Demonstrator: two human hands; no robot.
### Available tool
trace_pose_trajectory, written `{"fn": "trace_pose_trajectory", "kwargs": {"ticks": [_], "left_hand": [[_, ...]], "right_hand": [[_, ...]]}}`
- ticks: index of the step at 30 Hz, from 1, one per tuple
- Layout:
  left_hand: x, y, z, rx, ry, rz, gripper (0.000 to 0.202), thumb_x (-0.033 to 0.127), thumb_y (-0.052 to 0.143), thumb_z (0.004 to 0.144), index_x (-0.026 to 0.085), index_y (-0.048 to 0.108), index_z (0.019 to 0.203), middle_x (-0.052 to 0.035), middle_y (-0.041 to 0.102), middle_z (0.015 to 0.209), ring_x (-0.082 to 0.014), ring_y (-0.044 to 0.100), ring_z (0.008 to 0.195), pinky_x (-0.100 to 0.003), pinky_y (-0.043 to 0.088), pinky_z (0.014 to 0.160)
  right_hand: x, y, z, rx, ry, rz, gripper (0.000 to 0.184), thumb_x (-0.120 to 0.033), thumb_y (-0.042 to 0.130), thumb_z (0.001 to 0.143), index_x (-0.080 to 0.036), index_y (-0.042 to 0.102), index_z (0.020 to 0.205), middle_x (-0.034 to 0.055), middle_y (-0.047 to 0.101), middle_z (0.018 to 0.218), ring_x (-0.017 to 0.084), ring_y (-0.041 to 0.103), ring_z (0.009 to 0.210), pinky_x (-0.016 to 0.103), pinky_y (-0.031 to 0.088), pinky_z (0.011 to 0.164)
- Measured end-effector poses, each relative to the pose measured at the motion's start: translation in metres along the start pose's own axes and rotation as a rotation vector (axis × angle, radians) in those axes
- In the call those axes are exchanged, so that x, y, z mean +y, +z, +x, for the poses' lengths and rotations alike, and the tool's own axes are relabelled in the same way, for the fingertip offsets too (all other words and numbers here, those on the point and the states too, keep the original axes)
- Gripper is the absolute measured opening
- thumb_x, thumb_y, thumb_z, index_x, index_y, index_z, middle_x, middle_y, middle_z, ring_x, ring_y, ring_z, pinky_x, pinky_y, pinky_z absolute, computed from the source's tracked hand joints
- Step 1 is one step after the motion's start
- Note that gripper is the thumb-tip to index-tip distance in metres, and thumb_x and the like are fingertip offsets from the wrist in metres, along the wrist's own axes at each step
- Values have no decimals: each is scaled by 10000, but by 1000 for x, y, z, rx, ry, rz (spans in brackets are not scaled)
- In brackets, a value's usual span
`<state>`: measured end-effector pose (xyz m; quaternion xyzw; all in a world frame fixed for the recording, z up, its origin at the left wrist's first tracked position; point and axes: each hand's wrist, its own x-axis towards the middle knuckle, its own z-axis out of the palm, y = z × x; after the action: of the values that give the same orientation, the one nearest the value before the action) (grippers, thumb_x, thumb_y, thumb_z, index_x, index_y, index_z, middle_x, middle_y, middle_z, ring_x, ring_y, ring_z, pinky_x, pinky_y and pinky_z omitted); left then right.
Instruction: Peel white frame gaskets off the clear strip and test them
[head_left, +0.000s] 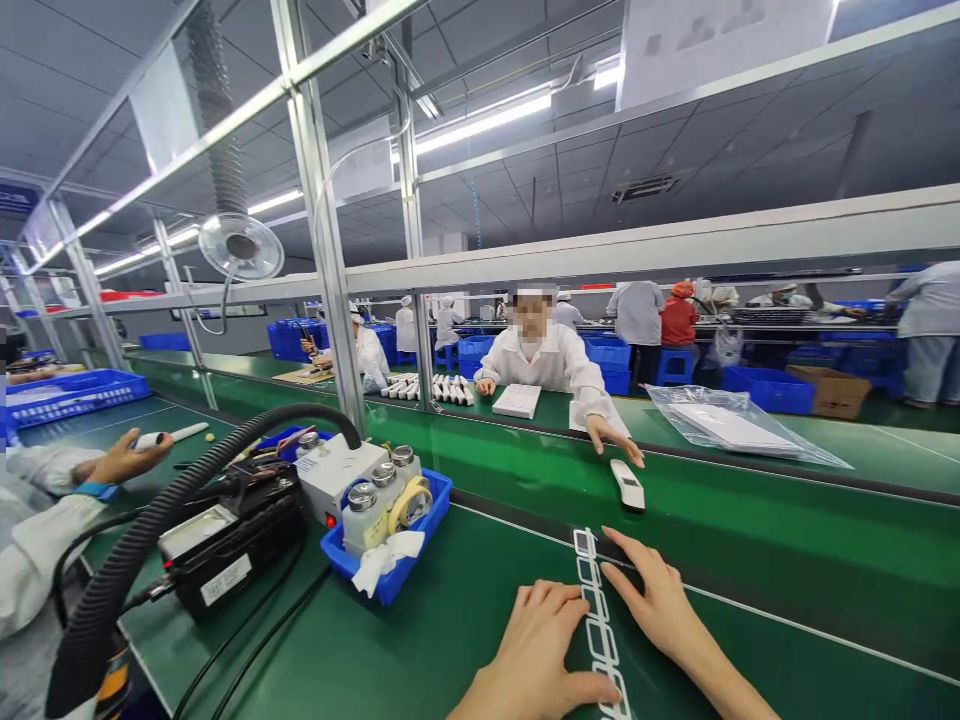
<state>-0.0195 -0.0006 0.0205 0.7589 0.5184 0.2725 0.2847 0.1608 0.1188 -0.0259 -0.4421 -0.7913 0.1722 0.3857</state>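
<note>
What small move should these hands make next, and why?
Probably, the right hand should pinch the far end of the white strip: its thumb and forefinger are spread beside that end, while the left hand touches the strip nearer the wearer.

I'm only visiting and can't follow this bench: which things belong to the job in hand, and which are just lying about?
In the job:
strip of white frames, touched by the left hand
right hand, beside the strip

Apparently just lying about:
blue tray with bottles
black box
plastic bag
</note>
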Motion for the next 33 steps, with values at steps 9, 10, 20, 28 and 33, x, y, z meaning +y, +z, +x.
{"fn": "trace_pose_trajectory", "kwargs": {"ticks": [9, 10, 20, 28, 33], "left_hand": [[2, -2, -3, 1, -53, -67, 679, 494, 630, 729, 238, 440, 1328, -121, 381, 1405, -348, 326, 1240, -526, 184, 1039], [2, -2, -3, 2, -61, -79, 685, 465, 650, 719, 240, 436, 1329, -117, 370, 1413, -348, 315, 1248, -527, 175, 1045], [-3, 27, 8, 198, -304, -952, 821, 391, 750, 594, 79, 378, 1256, -202, 575, 1129, -226, 621, 861, -368, 457, 809], [16, 19, -3, -145, -307, -1166, 897, 262, 813, 556, 168, 291, 1280, -83, 689, 845, -188, 668, 685, -312, 487, 673], [13, 22, -3, -115, -314, -1164, 996, 233, 812, 569, 184, 199, 1353, -95, 690, 852, -215, 670, 722, -332, 498, 671]], "right_hand": [[-13, -5, -12, -157, 111, 394, 367, -574, 606, 698, -228, 713, 758, 72, 709, 815, 303, 642, 792, 392, 527, 726], [-14, -4, -17, -165, 132, 429, 374, -581, 613, 691, -228, 715, 760, 69, 708, 800, 297, 645, 762, 386, 532, 702], [-29, -17, -27, 41, 409, 817, 484, -569, 742, 565, -163, 677, 820, 24, 593, 491, 171, 497, 435, 295, 384, 432], [-41, -22, -24, 187, 456, 999, 457, -473, 805, 530, -152, 649, 815, 58, 661, 739, 123, 500, 476, 257, 357, 448], [-39, -19, -25, 182, 440, 1008, 530, -499, 782, 571, -143, 615, 926, 62, 666, 765, 117, 513, 463, 238, 336, 438]]}}
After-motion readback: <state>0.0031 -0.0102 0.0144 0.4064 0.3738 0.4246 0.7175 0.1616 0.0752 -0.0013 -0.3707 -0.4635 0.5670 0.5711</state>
